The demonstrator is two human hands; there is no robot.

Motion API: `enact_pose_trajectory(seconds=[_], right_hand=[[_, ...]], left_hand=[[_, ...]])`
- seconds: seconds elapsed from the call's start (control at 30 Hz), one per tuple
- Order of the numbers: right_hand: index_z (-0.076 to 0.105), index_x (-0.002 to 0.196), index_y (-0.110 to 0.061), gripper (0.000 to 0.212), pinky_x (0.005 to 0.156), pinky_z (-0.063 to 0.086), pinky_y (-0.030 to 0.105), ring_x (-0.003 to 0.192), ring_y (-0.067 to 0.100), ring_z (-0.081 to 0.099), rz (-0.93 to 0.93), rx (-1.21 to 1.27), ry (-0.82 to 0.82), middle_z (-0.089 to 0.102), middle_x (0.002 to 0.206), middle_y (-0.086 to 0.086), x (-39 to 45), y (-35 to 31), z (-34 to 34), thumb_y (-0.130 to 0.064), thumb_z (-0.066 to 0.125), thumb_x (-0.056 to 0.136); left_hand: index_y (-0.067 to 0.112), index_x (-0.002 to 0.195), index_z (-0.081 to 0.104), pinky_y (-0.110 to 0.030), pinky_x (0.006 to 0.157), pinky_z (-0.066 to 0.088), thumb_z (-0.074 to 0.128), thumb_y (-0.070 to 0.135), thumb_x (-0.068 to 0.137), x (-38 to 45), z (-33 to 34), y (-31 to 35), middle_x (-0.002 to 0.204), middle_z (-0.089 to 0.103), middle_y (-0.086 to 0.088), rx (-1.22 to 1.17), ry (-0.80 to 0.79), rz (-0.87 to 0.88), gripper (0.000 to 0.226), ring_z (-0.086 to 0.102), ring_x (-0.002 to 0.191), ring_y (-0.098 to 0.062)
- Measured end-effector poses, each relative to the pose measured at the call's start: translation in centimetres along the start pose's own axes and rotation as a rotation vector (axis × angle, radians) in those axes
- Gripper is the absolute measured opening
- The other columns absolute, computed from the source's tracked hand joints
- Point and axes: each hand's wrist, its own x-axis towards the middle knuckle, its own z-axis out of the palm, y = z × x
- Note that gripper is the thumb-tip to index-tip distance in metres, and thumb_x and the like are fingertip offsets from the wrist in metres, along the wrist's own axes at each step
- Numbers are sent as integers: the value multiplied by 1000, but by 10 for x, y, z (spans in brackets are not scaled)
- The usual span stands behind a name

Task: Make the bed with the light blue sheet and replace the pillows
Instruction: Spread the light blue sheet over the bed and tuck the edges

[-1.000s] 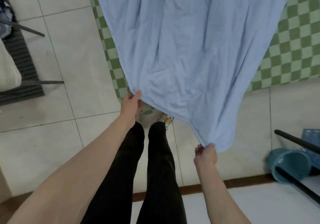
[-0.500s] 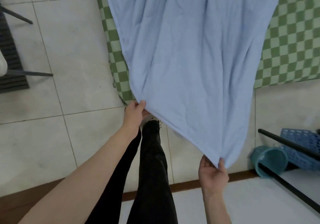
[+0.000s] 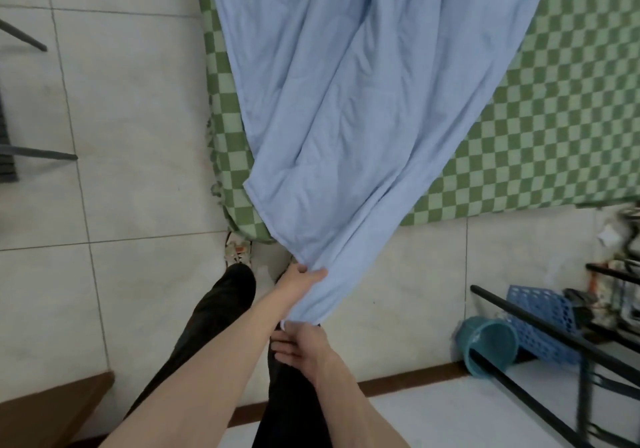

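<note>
Light blue cloth fills most of what I can see: the light blue sheet (image 3: pixel 346 118) lies in long folds over the bed (image 3: pixel 519 136), which has a green checked cover, and its near end hangs off the foot of the bed toward the floor (image 3: pixel 121 136). It covers only the left and middle part; the right side of the bed is bare of it. No pillows are in sight from here.

I judge that the step in hand is the spreading of the sheet, and the task looks to be at an early stage. The person stands at the corner of the bed and has the lower edge gathered. The next move, I think, calls for the two hands to go apart along the hem, so the cloth opens to its full width, and then a pull or a shake to lay it flat over the bare right part. The cloth is soft and wrinkles easily, so it should be drawn evenly.

The left hand (image 3: pixel 301 279) reaches forward with a nearly straight arm, and its fingers are closed around a bunch of the edge. The right hand (image 3: pixel 304 347) is lower and close to the body, just beneath the hanging end; its fingers pinch the lowest tip of the sheet. Both hands are near each other, in front of the dark trousers.
</note>
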Motion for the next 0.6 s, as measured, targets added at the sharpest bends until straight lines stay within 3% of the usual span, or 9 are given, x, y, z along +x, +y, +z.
enact_pose_trajectory(seconds=[0.07,0.17,0.27,0.33,0.4,0.47,0.53,0.6], right_hand=[[67,112,-10,21,64,61,30,74,19,73,36,-217,-42,79,90,5,0,1,8,-20,56,98],[64,117,-12,29,67,63,32,76,19,75,81,-477,-75,77,98,6,-10,-5,-4,-24,63,91],[52,133,-18,47,68,58,31,79,21,68,-107,-552,150,69,109,11,-15,-64,-46,-11,57,87],[55,128,-15,41,62,49,29,76,21,59,-307,-485,301,69,107,13,-25,-135,-82,-8,50,88],[60,114,-12,28,55,48,28,68,21,59,-440,-354,336,68,91,10,-40,-212,-118,-6,46,90],[60,111,-10,23,67,58,34,77,24,66,-531,-264,396,70,96,10,-54,-288,-153,-8,45,94],[58,115,-8,24,77,59,36,86,25,68,-631,-196,426,70,107,12,-60,-363,-174,-12,45,95],[57,117,-8,25,73,59,33,87,22,65,-716,-167,416,67,108,9,-61,-435,-180,-18,48,96]], left_hand=[[10,126,59,-34,93,51,77,29,90,0,-3,-10,123,66,-9,120,-12,9,45,63,110,-26],[11,127,49,-38,87,52,61,23,98,-4,-17,-40,121,65,-14,650,141,59,34,63,106,-33],[14,124,48,-41,82,53,59,22,97,-4,-33,-39,117,64,-12,710,246,59,31,62,96,-29],[14,133,46,-43,86,52,66,25,92,-4,-37,-19,126,58,-11,704,383,62,47,58,108,-31],[11,136,48,-48,83,51,71,22,87,-5,-28,3,129,54,-14,735,587,222,55,54,114,-37],[7,129,54,-50,78,51,71,11,85,-7,-3,27,122,56,-16,714,730,459,48,56,106,-39],[9,122,57,-48,75,52,69,5,86,-1,32,54,115,56,-11,709,785,641,38,58,96,-35],[12,118,60,-45,73,54,69,9,89,14,76,87,112,58,-6,727,766,762,30,61,91,-30]])
